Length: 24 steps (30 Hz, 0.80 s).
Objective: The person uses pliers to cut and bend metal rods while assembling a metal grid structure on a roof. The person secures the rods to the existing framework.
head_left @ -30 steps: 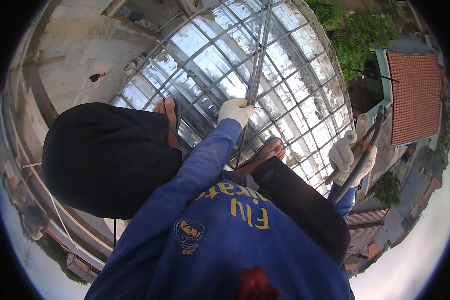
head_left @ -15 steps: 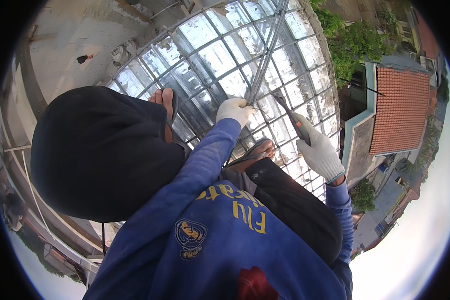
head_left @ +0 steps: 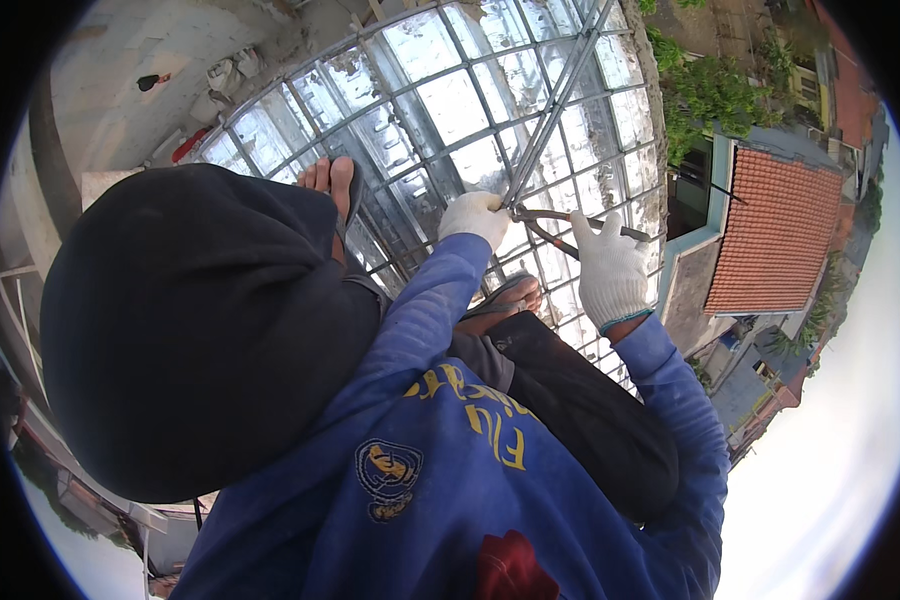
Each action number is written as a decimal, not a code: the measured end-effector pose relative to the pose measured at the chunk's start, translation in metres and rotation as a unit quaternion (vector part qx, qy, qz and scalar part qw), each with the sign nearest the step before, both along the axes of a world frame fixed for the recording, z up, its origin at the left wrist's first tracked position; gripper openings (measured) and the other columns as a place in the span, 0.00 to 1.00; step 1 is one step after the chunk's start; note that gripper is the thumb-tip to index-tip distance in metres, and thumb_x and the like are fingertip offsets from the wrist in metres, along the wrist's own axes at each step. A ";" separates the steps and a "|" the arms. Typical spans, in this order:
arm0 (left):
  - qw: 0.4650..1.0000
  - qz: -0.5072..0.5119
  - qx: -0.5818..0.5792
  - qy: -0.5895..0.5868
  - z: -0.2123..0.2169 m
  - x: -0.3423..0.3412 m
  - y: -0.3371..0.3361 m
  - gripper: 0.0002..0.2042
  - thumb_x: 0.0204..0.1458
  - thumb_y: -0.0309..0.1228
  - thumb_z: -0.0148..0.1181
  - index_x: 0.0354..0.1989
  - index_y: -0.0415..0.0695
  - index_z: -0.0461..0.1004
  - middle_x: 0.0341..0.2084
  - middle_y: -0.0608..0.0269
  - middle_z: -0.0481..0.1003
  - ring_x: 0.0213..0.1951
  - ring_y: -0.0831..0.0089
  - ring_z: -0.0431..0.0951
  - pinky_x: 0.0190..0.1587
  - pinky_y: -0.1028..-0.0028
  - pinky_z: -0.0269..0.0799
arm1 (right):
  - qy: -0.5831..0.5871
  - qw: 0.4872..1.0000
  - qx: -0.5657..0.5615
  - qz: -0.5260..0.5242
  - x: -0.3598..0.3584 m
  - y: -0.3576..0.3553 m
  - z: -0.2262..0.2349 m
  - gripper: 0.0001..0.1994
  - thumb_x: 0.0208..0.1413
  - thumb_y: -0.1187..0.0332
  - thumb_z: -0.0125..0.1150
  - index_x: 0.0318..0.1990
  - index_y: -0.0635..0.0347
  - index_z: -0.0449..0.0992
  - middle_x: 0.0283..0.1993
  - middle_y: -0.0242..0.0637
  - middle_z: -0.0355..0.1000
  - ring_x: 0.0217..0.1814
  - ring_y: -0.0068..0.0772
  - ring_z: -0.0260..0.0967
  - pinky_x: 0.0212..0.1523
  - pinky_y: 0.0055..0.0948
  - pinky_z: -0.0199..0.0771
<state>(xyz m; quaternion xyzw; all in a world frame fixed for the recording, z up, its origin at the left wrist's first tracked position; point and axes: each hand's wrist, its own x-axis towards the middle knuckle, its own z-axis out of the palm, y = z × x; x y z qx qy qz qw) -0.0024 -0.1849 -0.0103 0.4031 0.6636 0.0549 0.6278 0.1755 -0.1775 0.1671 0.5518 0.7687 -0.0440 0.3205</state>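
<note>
My left hand, in a white knit glove, is closed around the near end of a bundle of long thin steel rods. The rods slant away to the upper right over a rebar grid. In my gloved right hand is a pair of pincers with dark, worn handles spread apart. One handle passes by my fingers, while the other angles down toward my palm. The pincers' jaws are at the rod end, right beside my left fingers. What exactly they bite on is too small to tell.
Shiny corrugated metal decking lies under the grid. My sandalled feet stand on it. A rough concrete edge bounds it on the right, with trees and a tiled roof beyond. A pale wall rises at upper left.
The pincers have moved left and turned, so that their jaws meet the rod end by my left hand. Their handles have spread apart. My left hand keeps its hold on the rods.
</note>
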 end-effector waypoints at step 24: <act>0.997 -0.006 0.060 -0.040 -0.013 -0.006 -0.003 0.17 0.58 0.38 0.71 0.52 0.43 0.89 0.43 0.47 0.88 0.50 0.52 0.88 0.56 0.60 0.80 | 0.048 0.845 -0.432 -0.311 0.028 0.057 -0.008 0.21 0.73 0.55 0.53 0.67 0.48 0.77 0.57 0.51 0.83 0.59 0.57 0.82 0.60 0.52 0.80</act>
